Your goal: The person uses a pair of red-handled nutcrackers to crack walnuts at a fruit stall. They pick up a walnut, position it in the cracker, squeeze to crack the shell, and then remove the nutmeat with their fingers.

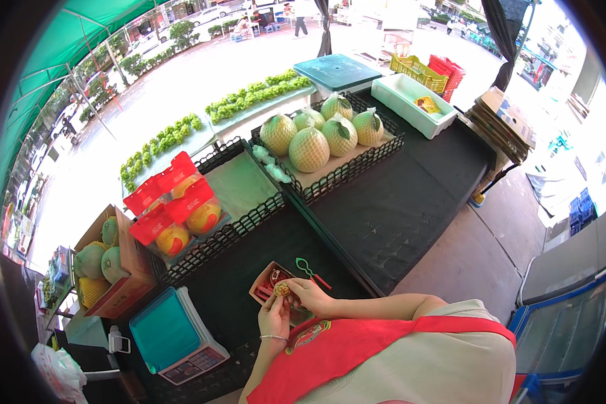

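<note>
Between my left hand (274,317) and my right hand (310,299) is a small round gold-coloured object (282,289), pinched by the fingertips of both. Its exact kind is too small to tell. Directly below it, partly hidden by my hands, a small open cardboard box (259,279) contains red items and something shiny. Just right of the box lies a green tool with red handle ends (308,269), on the black table covering (333,252).
A weighing scale (166,328) stands left of me. Bagged pomelos (182,217) with red tops and net-wrapped pomelos (309,149) fill black crates ahead. Beyond are green grapes (252,96). A white foam box (409,103) is at the far right, near stacked cardboard (502,123).
</note>
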Motion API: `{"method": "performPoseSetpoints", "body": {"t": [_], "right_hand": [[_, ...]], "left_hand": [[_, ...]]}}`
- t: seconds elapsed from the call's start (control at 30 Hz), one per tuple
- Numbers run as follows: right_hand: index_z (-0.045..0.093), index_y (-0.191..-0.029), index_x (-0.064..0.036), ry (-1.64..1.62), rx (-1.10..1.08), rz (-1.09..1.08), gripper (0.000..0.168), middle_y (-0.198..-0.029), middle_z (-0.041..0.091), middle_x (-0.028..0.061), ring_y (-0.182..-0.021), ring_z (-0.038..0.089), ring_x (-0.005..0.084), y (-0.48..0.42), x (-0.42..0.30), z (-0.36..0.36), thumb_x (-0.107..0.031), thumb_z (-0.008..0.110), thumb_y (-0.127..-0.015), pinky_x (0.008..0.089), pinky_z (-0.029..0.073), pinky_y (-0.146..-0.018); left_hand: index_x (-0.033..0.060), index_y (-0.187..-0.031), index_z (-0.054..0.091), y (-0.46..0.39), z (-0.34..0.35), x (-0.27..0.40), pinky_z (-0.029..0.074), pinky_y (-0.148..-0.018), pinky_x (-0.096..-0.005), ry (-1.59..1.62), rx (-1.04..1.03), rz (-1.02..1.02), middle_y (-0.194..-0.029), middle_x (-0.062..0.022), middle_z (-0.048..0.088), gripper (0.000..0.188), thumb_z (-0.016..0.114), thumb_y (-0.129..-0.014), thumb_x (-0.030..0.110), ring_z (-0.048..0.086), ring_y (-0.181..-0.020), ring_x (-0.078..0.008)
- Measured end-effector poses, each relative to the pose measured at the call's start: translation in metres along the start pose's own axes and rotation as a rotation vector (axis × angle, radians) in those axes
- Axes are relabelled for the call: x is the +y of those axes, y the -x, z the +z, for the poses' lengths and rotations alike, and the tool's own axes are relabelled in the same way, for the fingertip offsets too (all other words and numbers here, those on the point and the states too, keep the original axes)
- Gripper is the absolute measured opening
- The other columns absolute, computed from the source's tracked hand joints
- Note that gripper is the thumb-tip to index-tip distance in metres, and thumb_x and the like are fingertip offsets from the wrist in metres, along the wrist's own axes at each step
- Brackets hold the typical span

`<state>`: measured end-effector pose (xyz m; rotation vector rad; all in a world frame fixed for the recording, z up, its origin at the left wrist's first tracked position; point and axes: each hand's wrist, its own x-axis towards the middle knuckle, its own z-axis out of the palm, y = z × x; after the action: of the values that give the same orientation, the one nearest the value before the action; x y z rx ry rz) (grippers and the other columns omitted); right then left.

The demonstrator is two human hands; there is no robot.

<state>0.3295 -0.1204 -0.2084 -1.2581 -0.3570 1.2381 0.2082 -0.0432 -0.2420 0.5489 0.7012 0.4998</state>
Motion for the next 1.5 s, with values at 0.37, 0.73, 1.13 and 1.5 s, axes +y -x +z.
{"method": "performPoseSetpoints", "body": {"t": [0.37,0.73,1.13,1.5], "right_hand": [[0.059,-0.117,-0.002,0.099,0.043,-0.074,0.034,-0.075,0.054,-0.0014,-0.062,0.046,0.0056,0.001,0.021,0.000,-0.022,0.034,-0.104,0.0212,0.042,-0.059],[0.059,-0.114,-0.002,-0.002,0.103,-0.136,0.031,-0.073,0.052,-0.0033,-0.061,0.045,0.0035,-0.001,0.026,0.003,-0.021,0.036,-0.103,0.0192,0.040,-0.055],[0.061,-0.111,-0.003,0.059,0.138,-0.155,0.031,-0.072,0.054,-0.0027,-0.058,0.045,0.0033,-0.006,0.037,0.000,-0.021,0.038,-0.103,0.0196,0.040,-0.053],[0.061,-0.109,-0.001,0.168,0.179,-0.105,0.031,-0.074,0.058,0.0005,-0.057,0.047,0.0050,-0.004,0.032,0.007,-0.020,0.038,-0.103,0.0224,0.041,-0.052]], "left_hand": [[-0.0036,-0.116,0.059,0.007,0.005,0.003,0.049,-0.074,-0.0201,-0.101,0.037,-0.031,-0.096,-0.0035,0.063,0.024,0.052,-0.094,0.002,0.060,-0.082,-0.0083],[0.0019,-0.105,0.063,0.013,0.014,-0.002,0.044,-0.068,-0.0185,-0.014,-0.003,-0.021,-0.087,0.0004,0.061,0.015,0.056,-0.095,0.010,0.056,-0.076,-0.0065],[0.0030,-0.114,0.059,0.007,0.004,-0.008,0.045,-0.068,-0.0200,0.018,-0.069,-0.064,-0.094,-0.0013,0.061,0.020,0.050,-0.097,0.009,0.057,-0.082,-0.0086],[0.0028,-0.119,0.057,-0.001,-0.004,-0.020,0.046,-0.068,-0.0212,0.111,0.033,-0.122,-0.096,-0.0028,0.060,0.024,0.047,-0.097,0.005,0.056,-0.081,-0.0094]]}}
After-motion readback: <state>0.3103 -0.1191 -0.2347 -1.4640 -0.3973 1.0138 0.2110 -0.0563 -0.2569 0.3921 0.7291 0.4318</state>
